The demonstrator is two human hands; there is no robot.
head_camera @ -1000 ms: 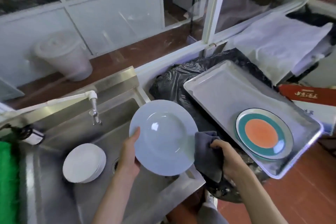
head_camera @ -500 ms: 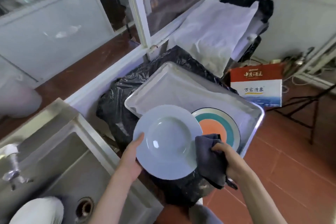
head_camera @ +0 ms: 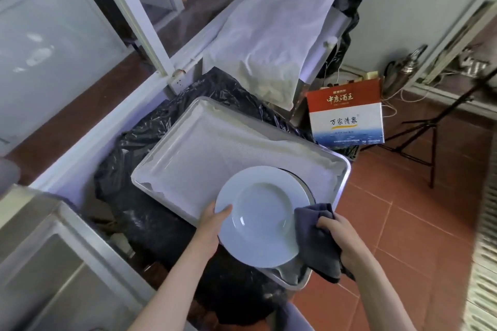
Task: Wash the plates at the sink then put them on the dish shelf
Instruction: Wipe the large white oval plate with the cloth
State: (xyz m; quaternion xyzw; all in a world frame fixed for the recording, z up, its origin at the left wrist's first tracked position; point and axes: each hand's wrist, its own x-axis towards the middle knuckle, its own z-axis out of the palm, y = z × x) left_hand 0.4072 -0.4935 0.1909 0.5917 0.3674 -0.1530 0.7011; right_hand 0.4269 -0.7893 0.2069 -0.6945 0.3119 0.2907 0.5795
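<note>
White plate (head_camera: 262, 216): deep-welled, held face up over the near right corner of the metal tray (head_camera: 172, 153), almost wholly covering a second plate of which only a dark rim sliver (head_camera: 309, 187) shows. Left hand (head_camera: 212, 226): fingers closed on the plate's left rim, thumb on top; right hand (head_camera: 340, 234): fingers clenched around a dark grey cloth (head_camera: 316, 243) touching the plate's right edge. Surroundings: tray lined with white cloth and resting on a black plastic bag (head_camera: 150, 212); steel sink (head_camera: 53, 271) at lower left; red-and-white printed box (head_camera: 347, 118) on the red tiled floor (head_camera: 403, 236) beyond the tray.
</note>
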